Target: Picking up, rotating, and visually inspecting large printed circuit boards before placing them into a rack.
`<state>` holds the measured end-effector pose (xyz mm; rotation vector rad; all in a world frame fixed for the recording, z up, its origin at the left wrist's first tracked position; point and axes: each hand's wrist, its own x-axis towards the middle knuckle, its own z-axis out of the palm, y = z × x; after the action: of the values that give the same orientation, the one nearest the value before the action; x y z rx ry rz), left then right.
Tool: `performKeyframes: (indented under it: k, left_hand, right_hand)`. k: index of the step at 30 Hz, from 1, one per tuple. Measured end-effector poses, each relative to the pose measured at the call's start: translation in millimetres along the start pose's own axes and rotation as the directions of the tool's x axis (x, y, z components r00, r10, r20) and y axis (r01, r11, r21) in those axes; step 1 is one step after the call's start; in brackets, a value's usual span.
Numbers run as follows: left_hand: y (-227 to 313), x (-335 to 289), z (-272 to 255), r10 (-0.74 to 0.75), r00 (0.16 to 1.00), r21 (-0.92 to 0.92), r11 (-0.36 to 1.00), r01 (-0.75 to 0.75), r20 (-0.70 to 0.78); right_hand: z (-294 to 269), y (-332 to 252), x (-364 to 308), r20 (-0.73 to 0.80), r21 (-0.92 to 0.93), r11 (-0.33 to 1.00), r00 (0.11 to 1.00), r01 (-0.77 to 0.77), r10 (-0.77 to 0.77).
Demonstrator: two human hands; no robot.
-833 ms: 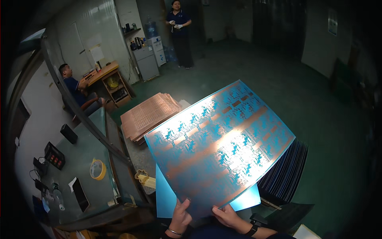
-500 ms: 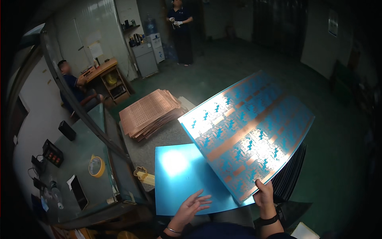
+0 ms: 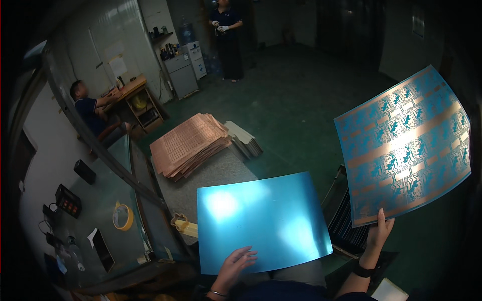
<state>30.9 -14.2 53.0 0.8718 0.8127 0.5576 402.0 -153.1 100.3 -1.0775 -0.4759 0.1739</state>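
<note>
My right hand (image 3: 380,235) grips the lower edge of a large circuit board panel (image 3: 374,165), blue with copper tracks, and holds it up at the right. The thumb and fingers pinch that edge, and the panel bows slightly. A plain shiny blue sheet (image 3: 261,220) lies in front of me, near my lap. Over its near edge my left hand (image 3: 240,262) is held with fingers loosely apart and nothing in them; I cannot tell whether it touches the sheet.
Copper-coloured panels (image 3: 191,143) are stacked on a grey surface (image 3: 221,175), beside paler boards (image 3: 243,140). A black slotted rack (image 3: 346,236) stands below the raised panel. At left, a glass-topped table (image 3: 108,180) holds a tape roll (image 3: 122,216) and phone (image 3: 104,251). Two people are farther back.
My right hand has swung the circuit board panel right and turned it upright, away from the blue sheet, which now shows fully. My left hand has shifted slightly left and down.
</note>
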Motion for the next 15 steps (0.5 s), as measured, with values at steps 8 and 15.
performKeyframes:
  k: [8,15]
  left_hand:
    - [-8.2,6.2,-2.4,0.015,1.0,-0.006,1.0,-0.014,0.024]
    - [-9.0,1.3,-0.7,0.0,1.0,-0.035,0.999,0.0,0.004]
  right_hand:
    - [-6.5,1.1,10.2,-0.088,-0.093,0.989,0.989,0.112,-0.12]
    - [-7.6,2.3,11.5,-0.177,-0.12,0.984,0.972,0.134,-0.154]
